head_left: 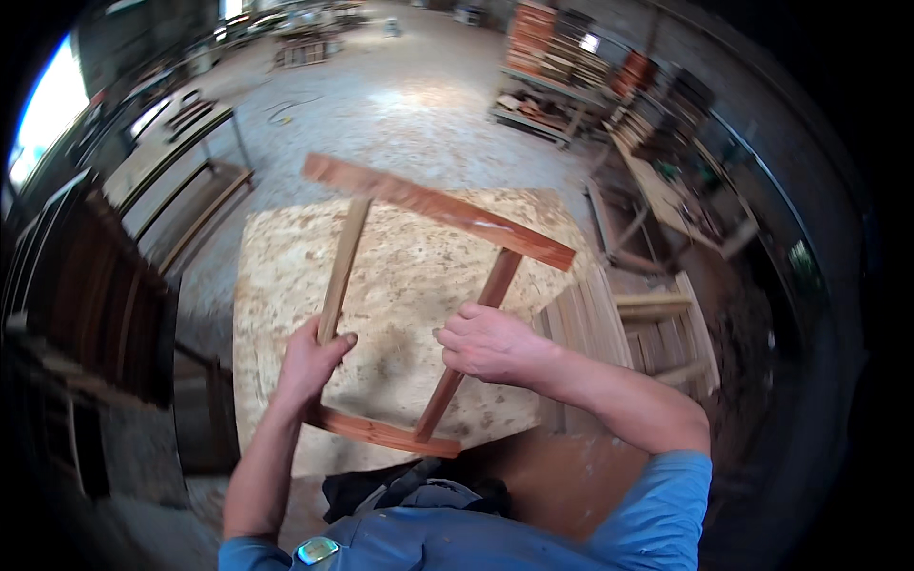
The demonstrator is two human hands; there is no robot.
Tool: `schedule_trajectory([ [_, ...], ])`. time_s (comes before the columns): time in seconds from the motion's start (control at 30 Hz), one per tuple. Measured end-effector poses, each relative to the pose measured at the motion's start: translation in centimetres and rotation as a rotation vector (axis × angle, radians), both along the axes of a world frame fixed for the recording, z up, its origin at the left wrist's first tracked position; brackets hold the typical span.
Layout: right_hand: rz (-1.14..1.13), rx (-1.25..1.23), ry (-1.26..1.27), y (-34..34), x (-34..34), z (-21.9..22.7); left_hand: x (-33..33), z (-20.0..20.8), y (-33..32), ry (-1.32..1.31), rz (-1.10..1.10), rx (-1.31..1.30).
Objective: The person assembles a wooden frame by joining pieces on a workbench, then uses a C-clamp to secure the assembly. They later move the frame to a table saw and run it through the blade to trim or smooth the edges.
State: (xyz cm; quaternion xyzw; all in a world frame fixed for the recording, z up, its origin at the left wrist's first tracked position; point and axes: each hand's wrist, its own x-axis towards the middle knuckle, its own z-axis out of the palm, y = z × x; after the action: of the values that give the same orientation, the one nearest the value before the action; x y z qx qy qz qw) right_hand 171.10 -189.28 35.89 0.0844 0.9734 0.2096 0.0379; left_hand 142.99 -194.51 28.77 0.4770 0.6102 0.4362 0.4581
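A wooden frame (438, 207) of two reddish long rails joined by two crosspieces is held tilted above a worn plywood tabletop (276, 276). My left hand (312, 362) is closed around the paler left crosspiece (345, 266), with the thumb lying toward the inside. Around the darker right crosspiece (499, 276) my right hand (490, 344) is closed, knuckles up. The near rail (386, 435) is close to my body and the far rail reaches over the table's back part.
Slatted wooden pieces (590, 319) stand against the table's right side. Dark stacked panels (90, 295) are at the left, with a long bench (171, 143) beyond. A cart (543, 109) loaded with timber and a cluttered workbench (676, 195) stand at the back right.
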Motion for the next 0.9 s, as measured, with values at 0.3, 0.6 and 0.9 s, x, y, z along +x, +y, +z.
schedule_trajectory([
  [0.3, -0.728, -0.577, 0.911, -15.0, -12.7, -9.6, -4.0, -5.5, -2.7, -0.174, -0.085, -0.081],
  [0.6, -1.330, -0.568, 1.372, -23.4, -20.5, -16.6, -2.3, -6.3, -9.9, -0.803, -0.493, -0.069],
  [0.9, -1.682, -0.368, 1.211, -38.9, -20.6, -16.5, -12.9, -5.0, -2.7, -0.758, -0.940, -0.519],
])
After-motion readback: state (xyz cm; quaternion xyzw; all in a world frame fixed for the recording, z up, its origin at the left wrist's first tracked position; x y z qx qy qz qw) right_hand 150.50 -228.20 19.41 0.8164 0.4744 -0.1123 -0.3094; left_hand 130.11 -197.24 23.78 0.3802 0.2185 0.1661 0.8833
